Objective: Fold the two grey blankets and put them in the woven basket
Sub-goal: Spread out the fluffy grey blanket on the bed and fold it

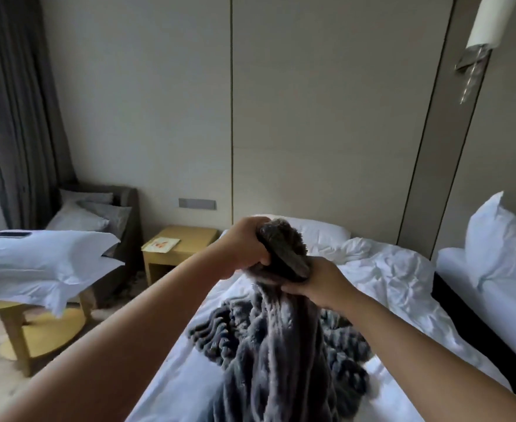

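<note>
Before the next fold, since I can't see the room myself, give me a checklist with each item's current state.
1. Both hands gripping: left hand and right hand clutch the fluffy dark grey blanket: ok.
2. Blanket spread flat: bunched, hanging in ridges: not ok.
3. Folding surface: the white-sheeted bed beneath is rumpled but bare: ok.
4. Second grey blanket located: cannot tell.
5. Woven basket in sight: not ok.
</note>
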